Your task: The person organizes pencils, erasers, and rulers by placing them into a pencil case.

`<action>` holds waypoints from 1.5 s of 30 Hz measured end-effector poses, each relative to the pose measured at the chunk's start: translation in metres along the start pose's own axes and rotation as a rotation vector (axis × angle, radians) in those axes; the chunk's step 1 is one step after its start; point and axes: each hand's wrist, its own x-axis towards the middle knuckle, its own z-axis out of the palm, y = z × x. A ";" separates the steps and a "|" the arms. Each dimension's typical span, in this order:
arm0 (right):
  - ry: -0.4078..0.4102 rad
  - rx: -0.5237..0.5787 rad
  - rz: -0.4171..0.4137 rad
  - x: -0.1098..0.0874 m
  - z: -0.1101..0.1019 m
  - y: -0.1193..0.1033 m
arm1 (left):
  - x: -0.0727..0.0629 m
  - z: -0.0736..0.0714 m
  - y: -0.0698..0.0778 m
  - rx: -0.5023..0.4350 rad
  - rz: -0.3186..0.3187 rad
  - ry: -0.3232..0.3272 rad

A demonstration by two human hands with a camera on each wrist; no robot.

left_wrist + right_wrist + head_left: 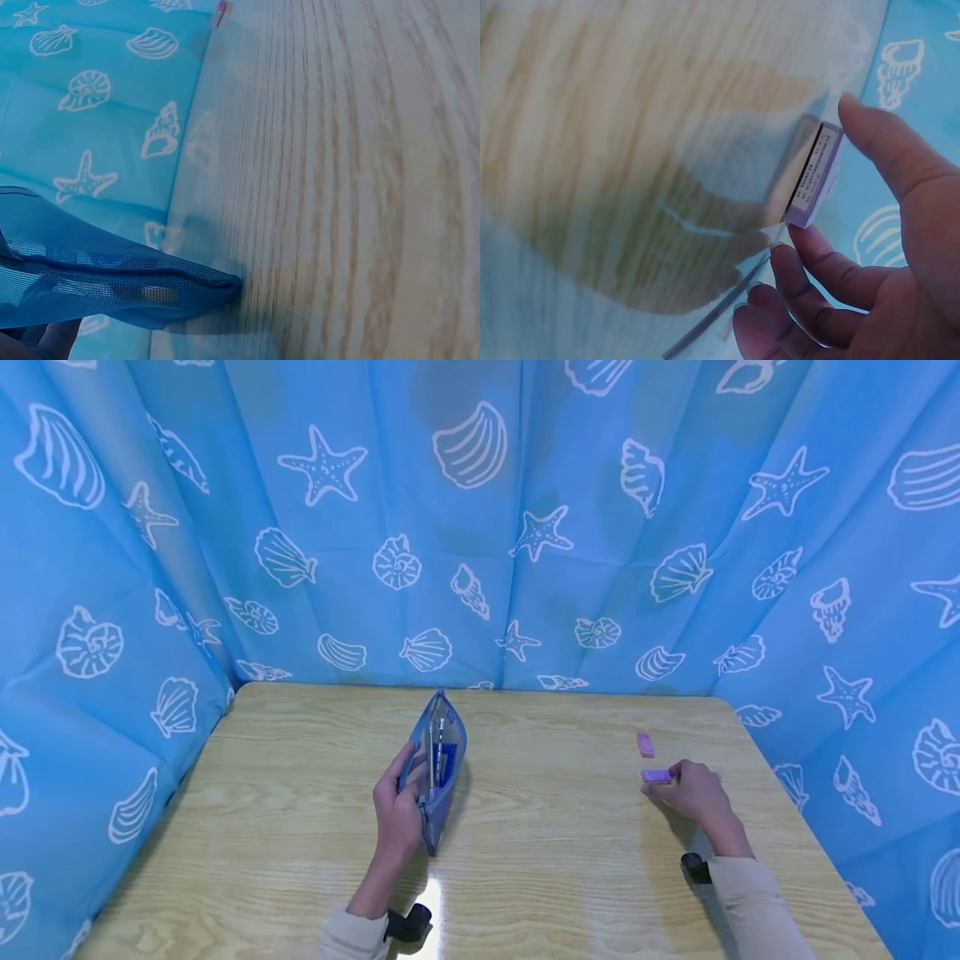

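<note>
With left hand (397,808) gripping open blue pouch (441,807), long axis toward table's (555,827) far edge; with right hand (697,793) pinching purple block (656,776) near right edge, lengthwise toward pouch; just beyond, loose pink block (646,744), nearer right hand.

The left hand (399,814) gripped firmly between thumb and fingers, its forearm (375,885) slanting forward; the right hand (699,793), reaching well out to the side, pinched between its thumb (881,146) and forefinger (836,264), the other fingers (810,307) curling beneath
</note>
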 end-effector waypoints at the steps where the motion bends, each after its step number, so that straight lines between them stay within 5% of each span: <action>1: 0.006 -0.007 -0.009 0.000 0.000 0.001 | 0.000 0.000 0.000 0.003 -0.003 0.000; 19: 0.002 -0.020 -0.015 0.006 0.006 0.002 | -0.003 0.001 0.001 0.006 -0.018 -0.001; 45: -0.043 0.118 0.015 0.000 0.007 -0.001 | -0.006 0.001 0.003 -0.001 -0.016 -0.005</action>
